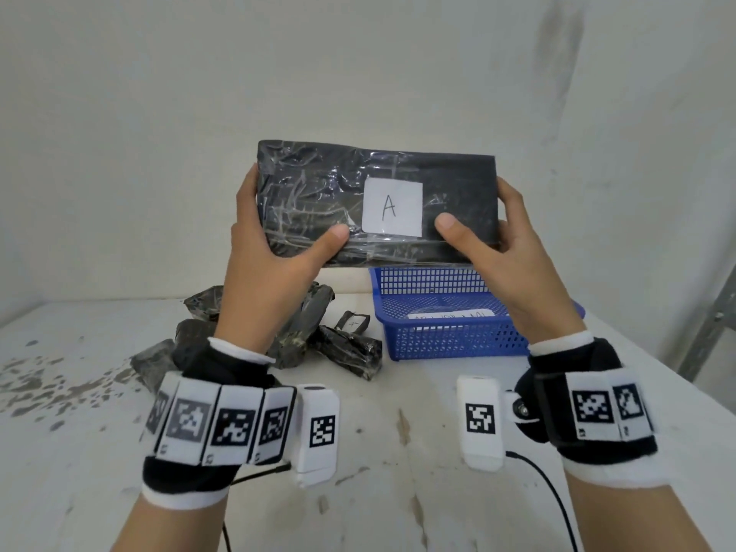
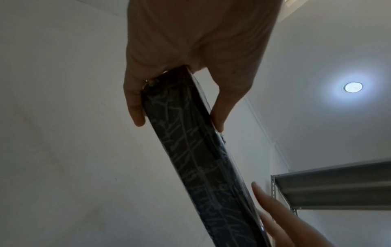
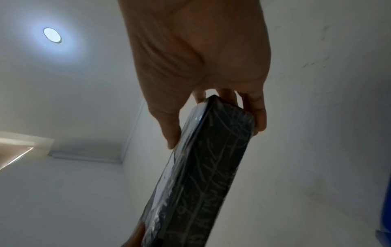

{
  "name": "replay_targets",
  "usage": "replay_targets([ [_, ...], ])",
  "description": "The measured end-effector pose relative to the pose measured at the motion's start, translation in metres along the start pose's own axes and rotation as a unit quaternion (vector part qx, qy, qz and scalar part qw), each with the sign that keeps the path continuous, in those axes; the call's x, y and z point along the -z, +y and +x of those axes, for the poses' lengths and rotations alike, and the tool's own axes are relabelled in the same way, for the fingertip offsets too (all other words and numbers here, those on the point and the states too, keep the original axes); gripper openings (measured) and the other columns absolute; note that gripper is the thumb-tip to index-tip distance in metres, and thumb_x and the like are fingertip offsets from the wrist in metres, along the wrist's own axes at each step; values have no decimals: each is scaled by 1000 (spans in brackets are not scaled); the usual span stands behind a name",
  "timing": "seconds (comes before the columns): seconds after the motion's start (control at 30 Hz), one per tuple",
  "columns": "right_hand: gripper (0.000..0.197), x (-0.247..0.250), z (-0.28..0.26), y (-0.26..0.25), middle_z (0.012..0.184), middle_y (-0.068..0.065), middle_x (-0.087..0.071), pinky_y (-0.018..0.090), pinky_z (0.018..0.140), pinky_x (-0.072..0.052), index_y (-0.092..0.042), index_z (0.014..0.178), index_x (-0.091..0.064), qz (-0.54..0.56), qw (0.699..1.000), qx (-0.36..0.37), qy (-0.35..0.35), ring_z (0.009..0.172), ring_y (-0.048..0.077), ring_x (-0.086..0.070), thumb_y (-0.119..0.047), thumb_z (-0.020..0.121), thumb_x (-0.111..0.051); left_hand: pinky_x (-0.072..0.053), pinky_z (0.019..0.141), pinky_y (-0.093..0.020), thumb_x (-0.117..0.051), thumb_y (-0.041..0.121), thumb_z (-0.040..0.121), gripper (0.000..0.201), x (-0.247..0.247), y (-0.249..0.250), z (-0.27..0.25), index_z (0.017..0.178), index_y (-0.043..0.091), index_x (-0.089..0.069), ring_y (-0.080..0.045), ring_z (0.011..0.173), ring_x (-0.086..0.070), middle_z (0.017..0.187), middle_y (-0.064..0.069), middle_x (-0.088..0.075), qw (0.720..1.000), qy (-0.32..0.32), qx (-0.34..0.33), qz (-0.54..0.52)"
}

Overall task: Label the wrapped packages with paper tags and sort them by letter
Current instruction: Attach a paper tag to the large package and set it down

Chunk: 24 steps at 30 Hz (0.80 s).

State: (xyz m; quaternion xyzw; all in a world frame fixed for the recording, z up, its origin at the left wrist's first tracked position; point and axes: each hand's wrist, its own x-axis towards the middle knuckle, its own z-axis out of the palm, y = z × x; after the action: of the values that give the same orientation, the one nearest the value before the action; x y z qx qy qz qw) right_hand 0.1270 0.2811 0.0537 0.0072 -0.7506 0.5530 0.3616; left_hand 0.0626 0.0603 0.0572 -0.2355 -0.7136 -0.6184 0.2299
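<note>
A flat black package (image 1: 318, 201) wrapped in clear tape is held up in front of the wall, its face toward me. A white paper tag (image 1: 392, 206) marked "A" sticks on that face. My left hand (image 1: 275, 241) grips the package's left end, thumb on the front and fingers behind. My right hand (image 1: 490, 237) grips the right end the same way. Both wrist views show the package's taped bottom edge (image 2: 190, 150) (image 3: 203, 183) pinched between thumb and fingers. Several more black wrapped packages (image 1: 342, 348) lie in a heap on the table below.
A blue plastic basket (image 1: 450, 344) stands on the white, paint-worn table (image 1: 398, 452) at the right, with a white paper slip (image 1: 452, 315) inside. One small package (image 1: 352, 323) in the heap carries a tag. A grey metal shelf (image 2: 338, 183) stands to the right.
</note>
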Motion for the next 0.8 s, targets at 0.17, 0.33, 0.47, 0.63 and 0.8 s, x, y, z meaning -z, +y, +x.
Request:
replay_targets([
  [0.17, 88, 2, -7, -9, 124, -15, -63, 5, 74, -51, -40, 147, -29, -34, 999, 1, 2, 101, -6, -65, -43, 76, -82, -37, 81, -8, -79, 45, 73, 97, -3, 9, -3, 149, 32, -21, 0, 106, -49, 122, 21, -48, 997, -17, 13, 73],
  [0.33, 102, -4, -17, -12, 122, -30, -53, 1, 74, -47, -37, 148, -25, -56, 998, 20, 19, 98, -23, -55, -41, 69, -89, -42, 100, -32, -81, 58, 63, 112, -10, 12, -11, 149, 26, -16, -15, 119, -50, 133, 7, -48, 993, -2, 1, 114],
  [0.47, 106, -9, -24, -13, 123, -30, -52, 4, 79, -49, -35, 148, -23, -63, 997, 26, 36, 104, -20, -55, -45, 66, -90, -40, 107, -44, -81, 62, 57, 118, -14, 17, -12, 149, 21, -19, -27, 128, -46, 140, -8, -44, 992, 20, 12, 120],
  [0.63, 102, -11, -29, -20, 127, -21, -52, 11, 84, -52, -35, 148, -23, -85, 994, 39, 51, 109, -6, -58, -50, 69, -86, -44, 96, -36, -79, 67, 54, 114, -11, 17, -15, 141, 22, -21, -26, 119, -54, 135, -5, -49, 992, 18, 31, 121],
  [0.8, 98, -13, -27, -23, 134, -14, -53, 33, 96, -56, -37, 147, -25, -89, 994, 44, 54, 117, 6, -59, -56, 70, -83, -40, 92, -29, -78, 66, 53, 111, -8, 17, -17, 137, 22, -21, -21, 113, -54, 133, -4, -48, 996, 18, 38, 85],
])
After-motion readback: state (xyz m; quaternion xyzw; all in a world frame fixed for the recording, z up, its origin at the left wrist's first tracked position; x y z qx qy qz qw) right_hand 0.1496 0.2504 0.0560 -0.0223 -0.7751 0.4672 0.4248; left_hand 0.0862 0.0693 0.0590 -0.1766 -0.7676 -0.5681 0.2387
